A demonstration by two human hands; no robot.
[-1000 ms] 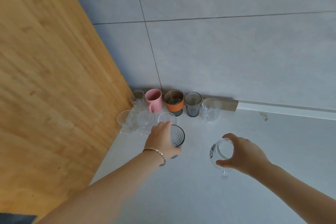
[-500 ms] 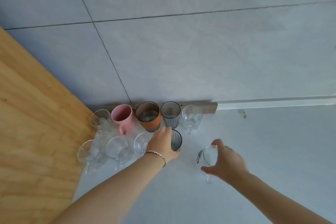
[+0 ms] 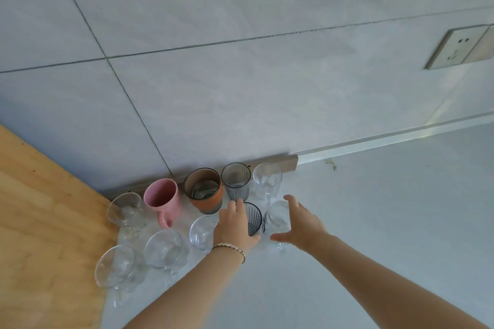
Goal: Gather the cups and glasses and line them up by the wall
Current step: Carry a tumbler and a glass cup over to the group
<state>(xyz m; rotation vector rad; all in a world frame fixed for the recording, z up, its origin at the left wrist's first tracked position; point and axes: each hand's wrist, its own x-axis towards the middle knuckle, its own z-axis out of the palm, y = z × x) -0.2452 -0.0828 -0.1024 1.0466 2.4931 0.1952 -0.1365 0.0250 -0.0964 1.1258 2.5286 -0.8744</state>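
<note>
Along the wall stand a clear glass, a pink mug, an orange-banded cup, a ribbed grey glass and a clear glass. In front runs a second row: two clear stemmed glasses, a clear glass, a second ribbed grey glass and a clear handled glass. My left hand wraps the second grey glass. My right hand cups the clear handled glass, which stands on the counter.
A wooden panel borders the cups on the left. The grey tiled wall carries a socket at the upper right. The grey counter stretches to the right of the cups.
My right hand has carried the clear handled glass left and forward, down beside the grey glass. My left hand stays on the grey glass. The view has tilted up.
</note>
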